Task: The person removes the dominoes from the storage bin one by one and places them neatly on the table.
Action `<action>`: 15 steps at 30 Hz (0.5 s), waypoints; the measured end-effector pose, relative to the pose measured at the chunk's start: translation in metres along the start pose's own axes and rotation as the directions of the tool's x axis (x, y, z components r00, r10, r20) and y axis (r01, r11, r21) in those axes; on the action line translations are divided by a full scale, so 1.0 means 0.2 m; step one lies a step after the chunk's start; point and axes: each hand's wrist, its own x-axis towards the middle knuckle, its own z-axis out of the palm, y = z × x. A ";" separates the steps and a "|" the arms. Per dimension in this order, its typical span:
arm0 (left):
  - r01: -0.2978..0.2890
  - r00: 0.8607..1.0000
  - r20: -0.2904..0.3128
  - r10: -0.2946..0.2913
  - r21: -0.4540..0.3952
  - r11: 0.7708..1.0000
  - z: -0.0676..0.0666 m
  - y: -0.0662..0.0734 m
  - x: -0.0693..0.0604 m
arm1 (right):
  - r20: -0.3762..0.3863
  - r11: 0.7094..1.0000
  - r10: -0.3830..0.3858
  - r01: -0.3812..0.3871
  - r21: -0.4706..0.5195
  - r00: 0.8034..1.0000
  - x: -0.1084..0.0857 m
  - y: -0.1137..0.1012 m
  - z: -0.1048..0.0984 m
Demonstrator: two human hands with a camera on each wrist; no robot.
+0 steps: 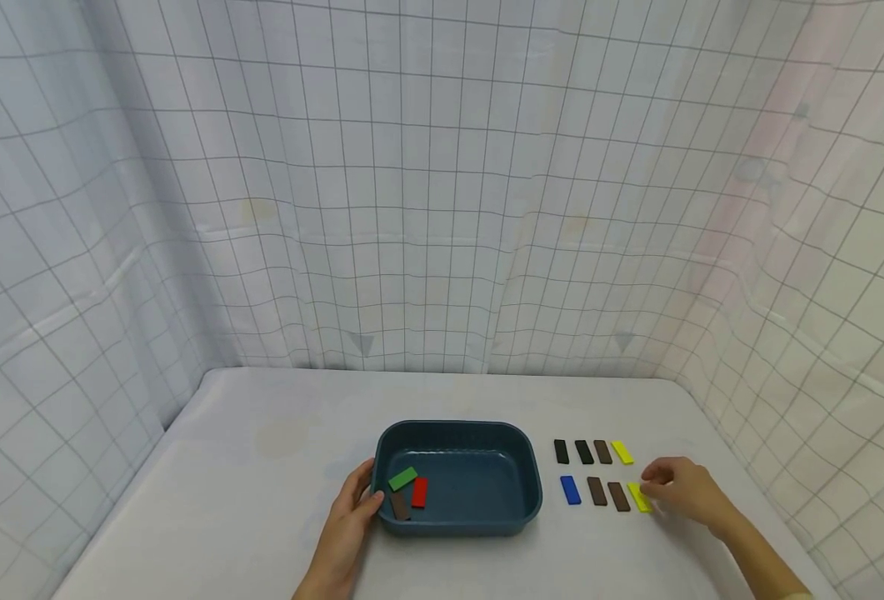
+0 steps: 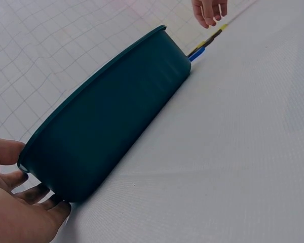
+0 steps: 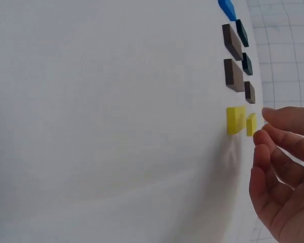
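Note:
My left hand [image 1: 346, 518] grips the left end of a dark teal plastic basin [image 1: 479, 492], thumb at the rim and fingers against the outer wall in the left wrist view. Inside, at the left, lie a green block [image 1: 402, 478], a red block [image 1: 420, 492] and a brown block [image 1: 400, 506]. Over on the right, my right hand [image 1: 686, 492] hovers by the near yellow block [image 1: 642, 502], fingers loosely bent. In the right wrist view a gap shows between thumb and fingers, with nothing held; the near yellow block [image 3: 236, 120] stands apart from them.
Right of the basin, flat blocks form two rows. The far row has two black blocks [image 1: 561, 452], a brown block [image 1: 602, 452] and a yellow block [image 1: 622, 452]. Nearer are a blue block [image 1: 571, 490] and two brown blocks [image 1: 596, 492]. Gridded white curtains [image 1: 427, 208] enclose the white table [image 1: 262, 467].

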 end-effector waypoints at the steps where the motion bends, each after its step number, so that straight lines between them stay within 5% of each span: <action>1: 0.001 1.000 -0.002 -0.001 0.000 1.000 0.00 0.00 0.00 | -0.004 1.000 -0.020 0.020 -0.003 1.000 0.00 -0.01 -0.01; 15: -0.003 1.000 0.002 0.003 -0.002 1.000 0.00 0.00 0.00 | -0.005 0.985 -0.172 0.172 0.015 0.985 0.07 -0.27 0.00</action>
